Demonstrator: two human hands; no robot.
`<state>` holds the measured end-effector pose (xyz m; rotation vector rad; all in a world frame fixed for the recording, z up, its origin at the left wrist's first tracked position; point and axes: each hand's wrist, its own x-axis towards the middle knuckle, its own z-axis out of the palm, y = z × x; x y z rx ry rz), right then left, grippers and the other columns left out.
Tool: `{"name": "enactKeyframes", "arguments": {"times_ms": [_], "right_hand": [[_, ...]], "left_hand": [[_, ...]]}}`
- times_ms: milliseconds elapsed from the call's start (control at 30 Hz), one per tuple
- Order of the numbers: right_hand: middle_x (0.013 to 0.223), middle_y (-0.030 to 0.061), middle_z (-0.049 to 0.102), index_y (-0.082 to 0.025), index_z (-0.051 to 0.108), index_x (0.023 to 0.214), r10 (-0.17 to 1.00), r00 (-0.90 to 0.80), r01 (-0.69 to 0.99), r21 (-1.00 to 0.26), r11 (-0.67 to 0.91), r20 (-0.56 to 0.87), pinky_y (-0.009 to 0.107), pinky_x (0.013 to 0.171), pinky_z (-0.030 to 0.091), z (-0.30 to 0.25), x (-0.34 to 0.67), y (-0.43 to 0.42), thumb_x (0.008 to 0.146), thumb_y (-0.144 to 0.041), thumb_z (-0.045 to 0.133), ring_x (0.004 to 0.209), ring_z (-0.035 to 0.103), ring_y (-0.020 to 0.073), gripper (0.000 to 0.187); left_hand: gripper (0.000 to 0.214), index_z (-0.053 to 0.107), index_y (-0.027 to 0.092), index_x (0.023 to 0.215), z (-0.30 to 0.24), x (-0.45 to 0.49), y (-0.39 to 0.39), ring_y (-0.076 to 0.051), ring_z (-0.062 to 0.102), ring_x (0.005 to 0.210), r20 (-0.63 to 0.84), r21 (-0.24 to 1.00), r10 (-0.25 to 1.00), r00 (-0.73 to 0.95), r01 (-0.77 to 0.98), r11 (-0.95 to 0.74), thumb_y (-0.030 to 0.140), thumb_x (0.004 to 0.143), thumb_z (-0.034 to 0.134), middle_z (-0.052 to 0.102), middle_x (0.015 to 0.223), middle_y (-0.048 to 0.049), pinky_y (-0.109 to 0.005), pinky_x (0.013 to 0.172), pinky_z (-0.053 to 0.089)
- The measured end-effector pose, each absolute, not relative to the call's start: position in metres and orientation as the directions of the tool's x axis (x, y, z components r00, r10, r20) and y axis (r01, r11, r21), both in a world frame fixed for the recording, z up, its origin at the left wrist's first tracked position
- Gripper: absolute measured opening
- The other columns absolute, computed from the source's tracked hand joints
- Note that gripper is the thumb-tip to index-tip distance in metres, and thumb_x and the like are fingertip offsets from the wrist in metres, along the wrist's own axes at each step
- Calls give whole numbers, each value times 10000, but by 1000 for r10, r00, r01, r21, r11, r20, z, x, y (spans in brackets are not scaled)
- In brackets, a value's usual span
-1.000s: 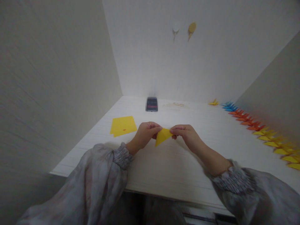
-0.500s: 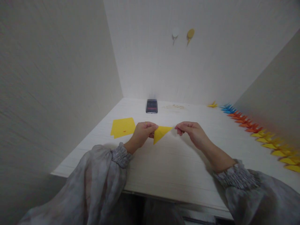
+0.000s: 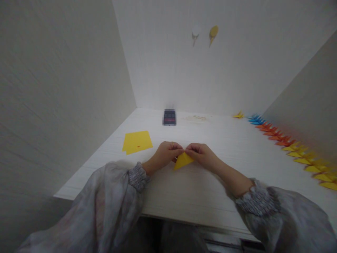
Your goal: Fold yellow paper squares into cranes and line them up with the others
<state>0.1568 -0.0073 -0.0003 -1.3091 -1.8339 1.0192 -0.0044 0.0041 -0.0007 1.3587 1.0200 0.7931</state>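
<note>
A folded triangle of yellow origami paper (image 3: 183,161) is held up between my two hands, above the white table. My left hand (image 3: 168,153) pinches its upper left side; a ring shows on one finger. My right hand (image 3: 199,153) pinches the same paper at its top, with the fingertips of both hands almost touching. One point of the triangle hangs down toward me. The fingers partly cover the paper's top edge. Left of my left hand, flat yellow paper sheets (image 3: 137,141) lie overlapped on the table, with a small reddish mark on top.
Along the right side runs a row of folded paper cranes: yellow (image 3: 310,162), red-orange (image 3: 275,134) and blue (image 3: 256,119). A single yellow crane (image 3: 238,115) sits near the back wall. A dark phone-like device (image 3: 169,117) stands at the back. Two hooks (image 3: 213,32) are on the wall.
My right hand has moved left, from beside the triangle's right tip to its top, and now grips it next to my left hand. The paper has turned and sits slightly lower.
</note>
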Motion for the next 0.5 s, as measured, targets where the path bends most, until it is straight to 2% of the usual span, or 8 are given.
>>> {"name": "enactKeyframes", "arguments": {"times_ms": [167, 500], "right_hand": [[548, -14, 489, -168, 537, 614, 949, -307, 425, -882, 203, 70, 220, 462, 301, 2, 159, -8, 700, -320, 507, 510, 414, 98, 176], [473, -40, 462, -160, 536, 572, 985, -161, 201, -975, 89, 57, 233, 468, 286, 12, 184, 0, 666, -312, 566, 451, 384, 79, 181]], "left_hand": [[78, 599, 118, 637, 0, -5, 6, -81, 548, 445, -169, 984, 896, 411, 22, 176, 196, 640, 598, 596, 520, 6, -192, 441, 451], [164, 595, 96, 666, 2, -10, 15, -105, 573, 501, -136, 977, 958, 253, -124, 171, 249, 621, 632, 625, 582, -27, -225, 491, 468]]}}
